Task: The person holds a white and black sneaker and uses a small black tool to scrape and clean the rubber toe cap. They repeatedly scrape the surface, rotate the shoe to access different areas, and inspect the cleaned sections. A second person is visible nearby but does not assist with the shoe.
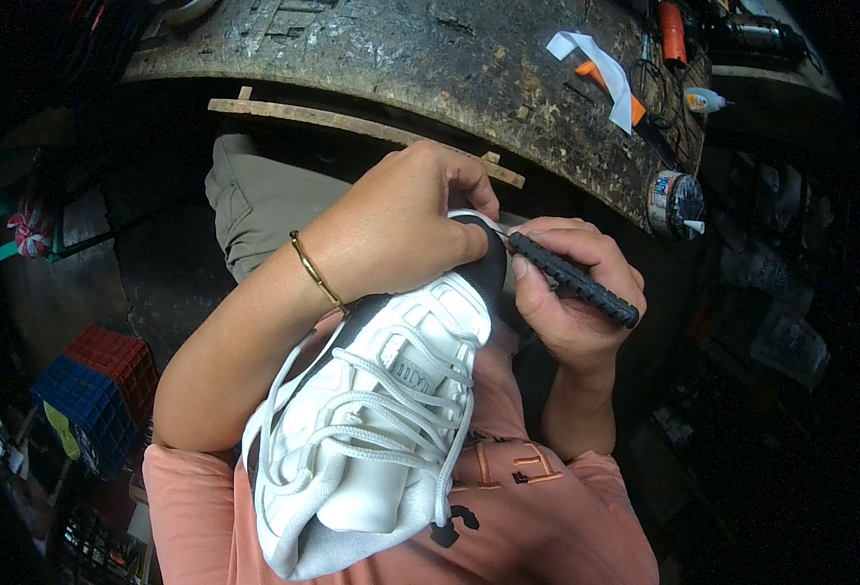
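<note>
A white sneaker with loose white laces lies against my body, its tongue and collar toward me. My left hand is closed around its far, dark-edged toe end, thumb pressed on it and fingers bent over the far side. In my right hand is an awl with a black ribbed handle. Its thin metal tip points left to the edge of the toe, beside my left thumb. Whether the tip has entered the shoe I cannot tell.
A worn workbench stands ahead, bearing a white strip, an orange-handled tool, a small glue bottle and an open can. A wooden strip runs along its near edge. Blue and red crates sit at left.
</note>
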`<control>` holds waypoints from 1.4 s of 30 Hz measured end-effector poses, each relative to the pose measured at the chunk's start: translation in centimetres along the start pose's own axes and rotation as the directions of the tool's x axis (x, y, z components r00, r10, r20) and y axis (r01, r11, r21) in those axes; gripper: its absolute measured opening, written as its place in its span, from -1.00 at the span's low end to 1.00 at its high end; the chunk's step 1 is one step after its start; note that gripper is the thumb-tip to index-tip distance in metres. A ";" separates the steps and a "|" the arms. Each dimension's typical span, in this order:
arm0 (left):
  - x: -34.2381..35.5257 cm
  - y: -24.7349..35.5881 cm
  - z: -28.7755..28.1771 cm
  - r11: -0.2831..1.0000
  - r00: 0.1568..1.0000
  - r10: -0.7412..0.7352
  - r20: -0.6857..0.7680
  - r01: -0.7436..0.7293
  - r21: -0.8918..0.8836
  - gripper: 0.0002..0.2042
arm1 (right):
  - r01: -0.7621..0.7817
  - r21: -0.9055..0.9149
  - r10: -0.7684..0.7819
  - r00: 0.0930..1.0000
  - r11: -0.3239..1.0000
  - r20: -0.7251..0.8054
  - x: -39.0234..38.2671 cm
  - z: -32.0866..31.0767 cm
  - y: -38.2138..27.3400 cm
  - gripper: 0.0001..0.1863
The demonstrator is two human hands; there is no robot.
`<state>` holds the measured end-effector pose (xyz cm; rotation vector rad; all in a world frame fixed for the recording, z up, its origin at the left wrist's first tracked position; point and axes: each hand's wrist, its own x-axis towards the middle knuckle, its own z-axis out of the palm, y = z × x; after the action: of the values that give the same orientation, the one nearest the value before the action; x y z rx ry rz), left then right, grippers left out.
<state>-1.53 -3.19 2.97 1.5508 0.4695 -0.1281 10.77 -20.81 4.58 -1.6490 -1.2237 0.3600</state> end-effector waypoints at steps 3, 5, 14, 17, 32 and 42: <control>0.0 0.1 -0.1 0.999 1.000 0.019 0.001 -0.019 -0.043 -0.85 | -0.033 0.079 0.036 0.999 0.996 -0.040 -0.2 0.2 0.2 -0.73; -0.1 0.1 -0.1 0.998 1.000 -0.003 -0.003 0.003 -0.060 -0.84 | -0.084 0.188 0.105 0.989 0.979 -0.104 -0.6 0.6 0.2 -0.74; -0.7 0.3 -0.4 0.992 0.998 -0.068 0.008 0.068 -0.109 -0.79 | -0.755 0.084 0.759 0.644 0.650 -0.094 4.6 -3.9 6.8 -0.79; -1.0 0.3 -0.5 0.990 1.000 -0.007 -0.026 0.003 -0.139 -0.77 | -0.810 -0.095 0.811 0.584 0.579 -0.038 7.1 -5.2 10.3 -0.73; -4.9 0.3 -1.3 0.914 0.988 -0.092 -0.127 0.033 -0.406 -0.56 | -0.522 0.811 0.362 0.833 0.265 0.418 -2.5 1.7 2.3 -0.10; -18.9 -4.9 -2.9 0.837 0.961 -0.232 -0.153 0.116 -0.535 0.30 | -0.451 0.566 0.402 0.889 0.690 0.218 -3.4 2.3 1.1 -0.13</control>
<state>-21.09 -4.55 5.55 0.9830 0.7505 0.0282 8.22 -22.41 1.63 -1.3283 -0.6394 1.0129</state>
